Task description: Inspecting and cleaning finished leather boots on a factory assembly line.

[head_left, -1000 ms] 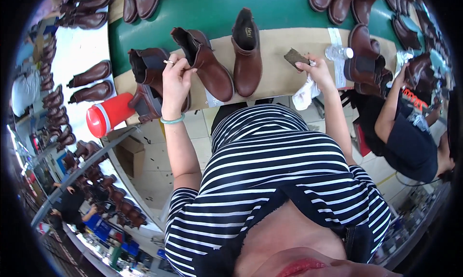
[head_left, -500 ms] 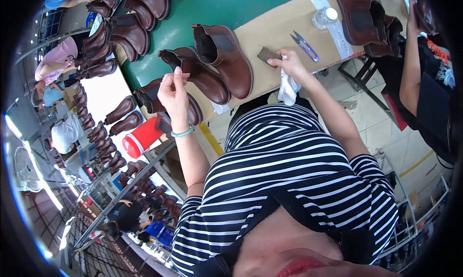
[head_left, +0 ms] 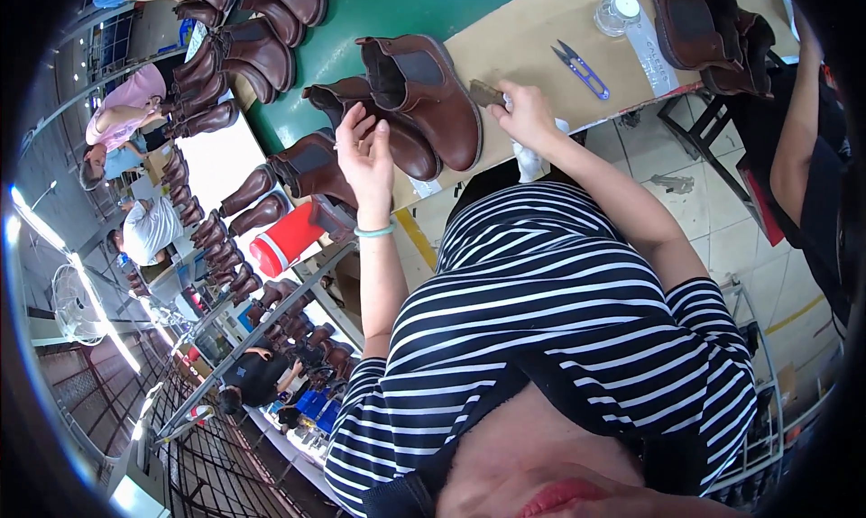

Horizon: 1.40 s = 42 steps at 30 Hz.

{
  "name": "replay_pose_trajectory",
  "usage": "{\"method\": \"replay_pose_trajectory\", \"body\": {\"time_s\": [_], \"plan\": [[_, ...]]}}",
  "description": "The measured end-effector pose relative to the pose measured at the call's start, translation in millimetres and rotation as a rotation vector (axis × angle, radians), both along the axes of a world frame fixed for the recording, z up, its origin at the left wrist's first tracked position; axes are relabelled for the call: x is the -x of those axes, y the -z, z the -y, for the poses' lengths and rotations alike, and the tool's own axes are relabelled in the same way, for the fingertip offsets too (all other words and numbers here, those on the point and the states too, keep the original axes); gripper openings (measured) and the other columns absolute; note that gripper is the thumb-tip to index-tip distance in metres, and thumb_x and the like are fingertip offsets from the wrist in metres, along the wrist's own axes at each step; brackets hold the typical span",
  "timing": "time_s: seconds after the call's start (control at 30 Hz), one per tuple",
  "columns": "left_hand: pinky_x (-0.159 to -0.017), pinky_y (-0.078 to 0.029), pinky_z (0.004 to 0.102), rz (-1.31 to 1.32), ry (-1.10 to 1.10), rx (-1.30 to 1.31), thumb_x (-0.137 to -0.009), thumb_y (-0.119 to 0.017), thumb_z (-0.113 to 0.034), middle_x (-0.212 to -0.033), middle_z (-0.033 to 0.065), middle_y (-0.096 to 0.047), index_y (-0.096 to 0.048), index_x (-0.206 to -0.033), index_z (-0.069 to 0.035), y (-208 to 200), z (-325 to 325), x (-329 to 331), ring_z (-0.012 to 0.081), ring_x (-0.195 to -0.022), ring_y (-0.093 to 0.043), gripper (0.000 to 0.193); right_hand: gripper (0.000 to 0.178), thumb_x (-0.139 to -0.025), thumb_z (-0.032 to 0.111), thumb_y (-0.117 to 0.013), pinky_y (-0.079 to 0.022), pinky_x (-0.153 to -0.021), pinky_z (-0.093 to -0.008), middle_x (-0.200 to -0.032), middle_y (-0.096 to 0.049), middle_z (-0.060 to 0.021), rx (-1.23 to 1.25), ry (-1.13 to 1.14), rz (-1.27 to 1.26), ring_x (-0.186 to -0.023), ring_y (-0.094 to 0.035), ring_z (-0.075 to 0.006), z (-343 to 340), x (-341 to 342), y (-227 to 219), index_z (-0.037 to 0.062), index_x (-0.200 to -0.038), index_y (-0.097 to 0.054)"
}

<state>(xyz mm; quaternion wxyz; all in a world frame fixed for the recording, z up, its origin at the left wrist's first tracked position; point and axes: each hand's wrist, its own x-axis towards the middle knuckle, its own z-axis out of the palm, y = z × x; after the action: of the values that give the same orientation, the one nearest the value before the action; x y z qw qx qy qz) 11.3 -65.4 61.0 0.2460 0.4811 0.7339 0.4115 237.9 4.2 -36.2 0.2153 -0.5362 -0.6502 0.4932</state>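
A pair of brown ankle boots with dark elastic side panels lies on the bench in front of me: a nearer boot [head_left: 404, 137] and a farther boot [head_left: 424, 90]. My left hand [head_left: 365, 162] is raised in front of the nearer boot, partly covering it, fingers apart and holding nothing. I cannot tell whether it touches the boot. Between the fingers of my right hand [head_left: 528, 117] is a small, flat brown block [head_left: 485, 92], its end close to the farther boot's sole edge. A white cloth [head_left: 529, 162] hangs beneath that hand, partly hidden by the wrist.
Blue-handled thread snips [head_left: 585, 71] and a clear jar with white lid [head_left: 618, 15] lie to the right on brown paper [head_left: 532, 40]. More boots [head_left: 690, 27] stand beyond, near another person's arm [head_left: 798, 130]. At left are a red jug [head_left: 284, 240] and rows of boots.
My left hand has shifted right and its fingers have spread from a pinch. My right hand has brought the brown block left, closer to the farther boot. The whole view has shifted slightly.
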Motion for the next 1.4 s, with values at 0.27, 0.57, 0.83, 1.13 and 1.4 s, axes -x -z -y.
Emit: {"method": "replay_pose_trajectory", "body": {"time_s": [0.27, 0.57, 0.83, 1.13, 1.4], "plan": [[-0.100, -0.038, 0.0418, -0.433, 0.160, 0.134, -0.078, -0.074, -0.023, -0.117, 0.0278, -0.055, -0.068, -0.090, 0.003, 18, -40, -22, 0.0395, -0.119, -0.047, 0.029, 0.016, -0.080, 0.011, -0.064, -0.049, -0.060, -0.0439, -0.081, -0.062, -0.0123, -0.407, -0.058, -0.025, -0.073, -0.063, -0.0344, 10, 30, 22, 0.0090, -0.096, -0.061], [-0.111, -0.026, 0.0429, -0.259, 0.279, 0.730, -0.082, -0.057, -0.033, -0.098, 0.0401, -0.060, -0.069, -0.086, 0.007, 6, -77, -6, 0.0482, -0.137, -0.021, 0.042, 0.019, -0.079, 0.012, -0.065, -0.050, -0.063, -0.0443, -0.087, -0.064, -0.0117, -0.416, 0.001, -0.065, -0.076, -0.063, -0.0347, 2, 38, 25, 0.0097, -0.098, -0.061], [-0.108, -0.027, 0.0371, -0.044, 0.174, 0.739, -0.086, -0.058, -0.029, -0.144, 0.0225, -0.021, -0.061, -0.113, 0.009, 15, -77, 1, 0.0342, -0.130, -0.033, 0.047, 0.018, -0.079, 0.013, -0.063, -0.051, -0.064, -0.0443, -0.089, -0.065, -0.0110, -0.391, 0.097, -0.304, -0.077, -0.063, -0.0341, 7, 46, 18, 0.0103, -0.097, -0.062], [-0.093, -0.041, 0.0498, 0.134, 0.053, 0.710, -0.084, -0.063, -0.026, -0.140, 0.0186, -0.031, -0.035, -0.129, 0.005, 21, -74, 8, 0.0327, -0.124, -0.040, 0.062, 0.020, -0.079, 0.014, -0.068, -0.049, -0.061, -0.0403, -0.087, -0.064, -0.0111, -0.453, 0.020, -0.173, -0.072, -0.063, -0.0322, 8, 38, 18, 0.0063, -0.097, -0.064], [-0.098, -0.036, 0.0418, 0.136, 0.022, 0.655, -0.083, -0.062, -0.023, -0.134, 0.0222, -0.037, -0.050, -0.111, 0.009, 36, -75, 15, 0.0326, -0.122, -0.041, 0.044, 0.017, -0.080, 0.014, -0.064, -0.051, -0.064, -0.0420, -0.085, -0.063, -0.0098, -0.464, -0.009, -0.076, -0.076, -0.064, -0.0317, -1, 33, 3, 0.0110, -0.097, -0.064]]}}
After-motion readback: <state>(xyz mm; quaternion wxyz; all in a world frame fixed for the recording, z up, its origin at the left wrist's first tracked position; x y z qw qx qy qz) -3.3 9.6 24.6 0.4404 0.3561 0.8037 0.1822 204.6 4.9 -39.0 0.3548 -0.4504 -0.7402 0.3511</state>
